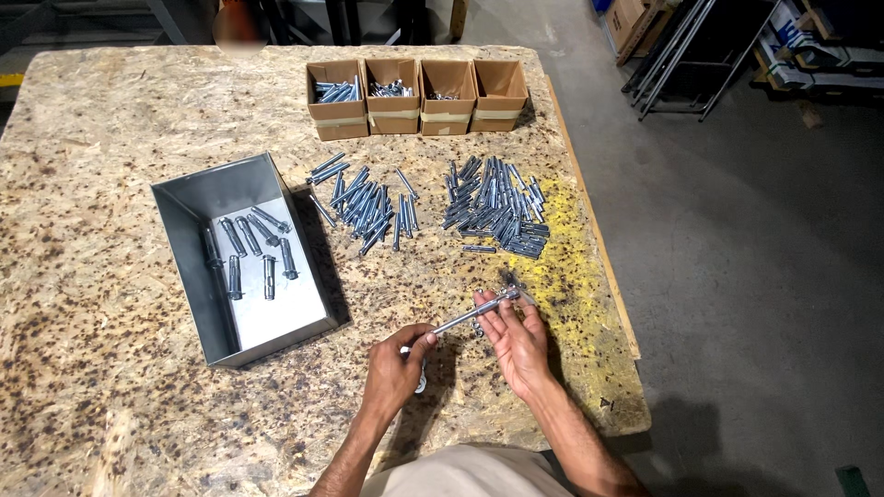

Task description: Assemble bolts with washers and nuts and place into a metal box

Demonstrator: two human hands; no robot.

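Left hand [398, 361] and right hand [516, 333] pinch opposite ends of long silver metal anchor bolt [470, 313], fingers closed, above rough chipboard table [110, 387]; grey sheet-metal bin [198, 198] nearby.

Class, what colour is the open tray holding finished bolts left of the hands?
Plain grey metal; the tray shows best in the head view.

One head-worn camera looks steeply down, from fairly near, over the chipboard table [110, 276] toward its far edge
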